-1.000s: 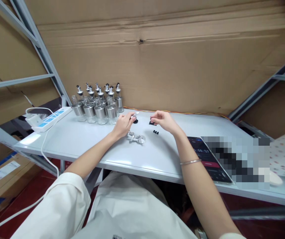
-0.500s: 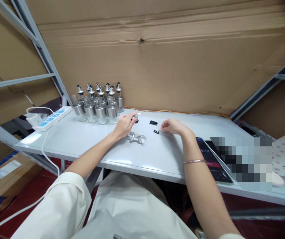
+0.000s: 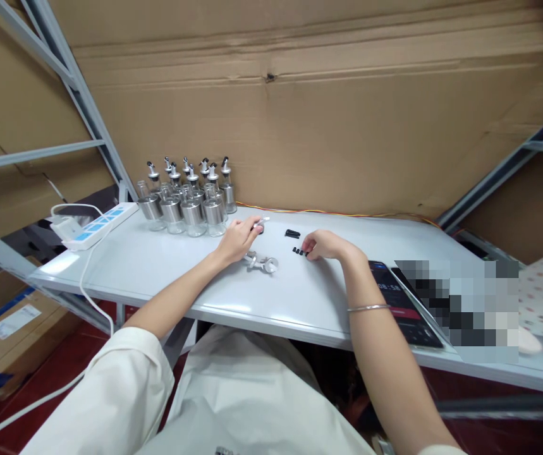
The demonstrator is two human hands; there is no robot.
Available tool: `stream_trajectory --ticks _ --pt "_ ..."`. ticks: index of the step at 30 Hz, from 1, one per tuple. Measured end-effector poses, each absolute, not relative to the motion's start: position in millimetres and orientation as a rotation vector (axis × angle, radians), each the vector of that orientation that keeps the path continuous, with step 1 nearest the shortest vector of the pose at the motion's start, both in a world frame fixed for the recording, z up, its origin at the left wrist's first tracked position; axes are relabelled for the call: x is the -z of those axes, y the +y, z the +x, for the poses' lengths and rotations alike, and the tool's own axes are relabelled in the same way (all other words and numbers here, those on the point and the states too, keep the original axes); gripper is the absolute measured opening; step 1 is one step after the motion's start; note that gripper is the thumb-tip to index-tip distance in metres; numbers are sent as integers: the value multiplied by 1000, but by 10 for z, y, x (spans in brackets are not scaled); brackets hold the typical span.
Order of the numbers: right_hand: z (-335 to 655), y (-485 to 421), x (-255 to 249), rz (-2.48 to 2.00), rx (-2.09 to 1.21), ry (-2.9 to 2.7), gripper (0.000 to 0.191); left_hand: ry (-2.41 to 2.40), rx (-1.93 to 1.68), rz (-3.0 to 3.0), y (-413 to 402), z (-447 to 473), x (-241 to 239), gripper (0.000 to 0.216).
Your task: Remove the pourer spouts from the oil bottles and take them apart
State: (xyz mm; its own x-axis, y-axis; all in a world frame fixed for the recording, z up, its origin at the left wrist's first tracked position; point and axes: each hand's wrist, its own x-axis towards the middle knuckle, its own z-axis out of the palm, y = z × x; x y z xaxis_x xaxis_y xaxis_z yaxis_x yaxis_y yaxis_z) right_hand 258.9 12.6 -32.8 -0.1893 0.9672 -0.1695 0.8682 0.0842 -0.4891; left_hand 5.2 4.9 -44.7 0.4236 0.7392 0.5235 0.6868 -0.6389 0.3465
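Small black pieces, probably light, firm, best gripped by sides: right hand pinches 1, left hand pinches silvery spout.

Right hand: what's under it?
By the right hand's fingertips, the end of a row of small black pieces on the pale table. The area under the palm and curled fingers is covered; can't tell if anything else is there.

Beyond the right hand, the tabletop lies open; bottles obstruct the back left.
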Motion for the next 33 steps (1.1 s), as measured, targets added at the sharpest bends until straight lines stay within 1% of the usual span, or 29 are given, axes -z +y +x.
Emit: stream_trajectory --ticks 6,8,11,13,15,20,23,26,30,33 --pt "2576 105 312 -1866 -761 -2152 29 1269 -1009 2603 32 60 428 35" --pt "2560 81 286 -1870 -750 -2105 27 1254 -1003 2601 40 66 432 32" --pt "2433 17 213 -1651 -717 -2003 19 1190 -984 2576 67 77 461 31" --pt "2289 -38 157 -1355 -770 -1923 25 1123 -1003 2541 89 80 494 34" --pt "2143 -89 116 -1154 -859 -1886 30 1056 -1041 2498 106 79 531 38" --pt "2004 -104 134 -1061 -986 -1951 29 942 -1097 2461 94 66 554 40" --pt "2036 -74 163 -1081 -947 -1914 28 887 -1162 2537 56 63 502 27" --pt "2044 -100 142 -1109 -970 -1925 30 917 -1160 2631 26 66 449 19" --pt "2001 -191 69 -1057 -1106 -1970 33 1092 -1041 2780 17 87 426 17" --pt "1959 -222 41 -964 -1101 -1962 34 1247 -1001 2848 26 105 417 19"
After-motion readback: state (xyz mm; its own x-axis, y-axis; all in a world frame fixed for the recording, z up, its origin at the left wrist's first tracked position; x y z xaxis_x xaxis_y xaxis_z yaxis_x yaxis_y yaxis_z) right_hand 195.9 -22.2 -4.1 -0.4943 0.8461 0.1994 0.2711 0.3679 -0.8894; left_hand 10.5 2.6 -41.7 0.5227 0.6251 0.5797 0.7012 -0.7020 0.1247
